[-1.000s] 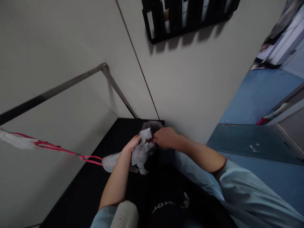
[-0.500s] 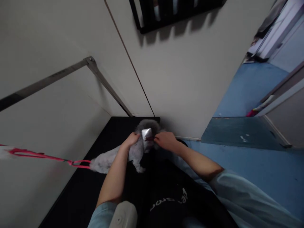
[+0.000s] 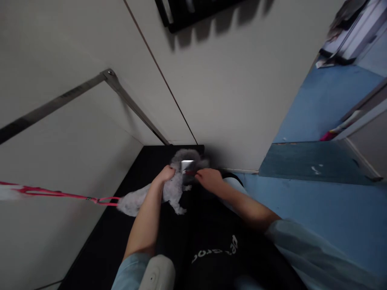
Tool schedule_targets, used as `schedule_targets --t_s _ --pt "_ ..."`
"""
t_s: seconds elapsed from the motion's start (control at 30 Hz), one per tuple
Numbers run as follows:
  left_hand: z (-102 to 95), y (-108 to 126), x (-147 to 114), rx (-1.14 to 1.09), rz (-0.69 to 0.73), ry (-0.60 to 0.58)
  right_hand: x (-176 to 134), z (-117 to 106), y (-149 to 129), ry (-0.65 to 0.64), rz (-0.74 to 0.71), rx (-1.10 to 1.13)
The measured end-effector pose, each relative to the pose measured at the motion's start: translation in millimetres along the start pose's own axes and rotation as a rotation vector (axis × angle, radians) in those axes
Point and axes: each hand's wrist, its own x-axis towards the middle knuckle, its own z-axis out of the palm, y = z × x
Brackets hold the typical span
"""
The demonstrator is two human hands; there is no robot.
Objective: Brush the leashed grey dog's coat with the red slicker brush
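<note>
A small grey dog (image 3: 173, 192) stands on a black table (image 3: 102, 237), its curly head toward the table's far right corner. My left hand (image 3: 167, 173) is closed on the fur at the side of its head and neck; some of the fingers are hidden in the coat. In my closed right hand (image 3: 209, 177) is the reddish handle of a slicker brush (image 3: 187, 165). The brush's silver rectangular back faces up against the dog's head, so its pins are hidden. A red loop leash (image 3: 104, 200) runs left from the dog's rear end.
A metal arm (image 3: 121, 90) rises from the table's back edge and bends left. Pale walls (image 3: 236, 92) stand behind the table, with a black rack (image 3: 193, 18) above. Blue floor (image 3: 302, 205) and a dark green step (image 3: 308, 163) lie to the right.
The brush has tilted and shifted slightly on the dog's head, with my right hand moving along with it. My left hand keeps its hold. The whole view has shifted a little.
</note>
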Motion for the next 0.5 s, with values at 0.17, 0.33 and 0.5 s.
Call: schedule_targets --t_s 0.17,0.33,0.5 --pt "-3.0 -1.8 -8.3 0.03 0.06 -0.061 -1.9 -3.8 72.9 -0.004 0.275 -0.072" --pt "0.5 -0.7 -5.7 -0.018 0.119 -0.077 1.2 1.0 64.1 0.075 0.108 0.11" --pt "-2.0 -7.5 -6.5 -0.054 0.139 -0.059 -15.6 52.7 78.8 0.061 0.205 0.523"
